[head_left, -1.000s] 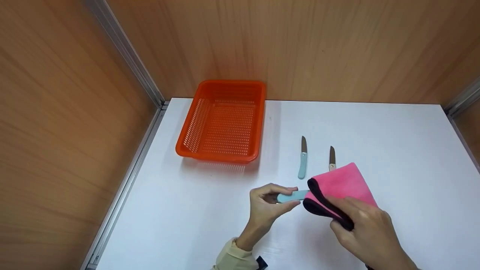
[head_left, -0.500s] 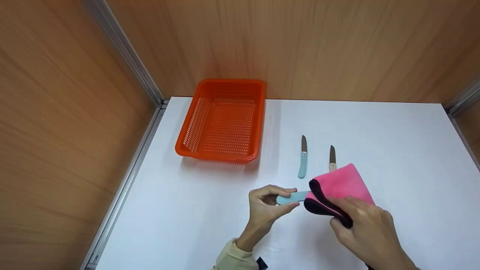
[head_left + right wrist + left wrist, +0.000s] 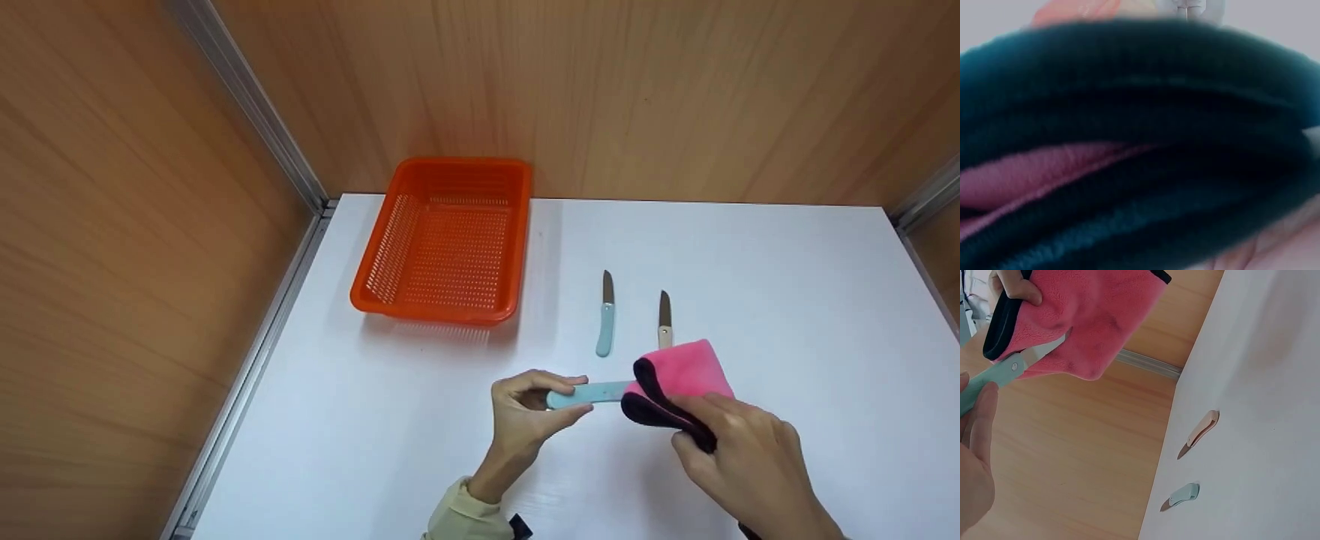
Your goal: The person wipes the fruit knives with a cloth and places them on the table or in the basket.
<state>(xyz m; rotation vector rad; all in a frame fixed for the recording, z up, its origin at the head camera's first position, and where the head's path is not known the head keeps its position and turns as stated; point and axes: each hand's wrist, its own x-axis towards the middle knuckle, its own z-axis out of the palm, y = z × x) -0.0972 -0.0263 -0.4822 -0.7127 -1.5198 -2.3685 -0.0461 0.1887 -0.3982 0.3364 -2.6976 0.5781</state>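
Observation:
My left hand (image 3: 517, 420) pinches the light blue handle of a folding knife (image 3: 592, 393) between fingers and thumb, above the table. Its blade, seen in the left wrist view, lies against the inside of a folded pink cloth (image 3: 1089, 315) with dark edging. My right hand (image 3: 750, 457) grips that cloth (image 3: 690, 367) by its dark-edged side, wrapped about the blade, whose tip is hidden in the fold. In the right wrist view the cloth's dark border (image 3: 1129, 84) fills most of the picture, blurred.
Beyond the hands, a second light blue knife (image 3: 606, 315) and a beige-handled knife (image 3: 665, 319) lie unfolded on the white table (image 3: 780, 277). An orange perforated basket (image 3: 517, 247) stands at the back left. Wooden panels (image 3: 600, 97) enclose the table's back and sides.
The cloth and my right hand have shifted right, away from the left hand, baring more of the knife's handle. My left hand has moved slightly left. The basket and the lying knives stay put.

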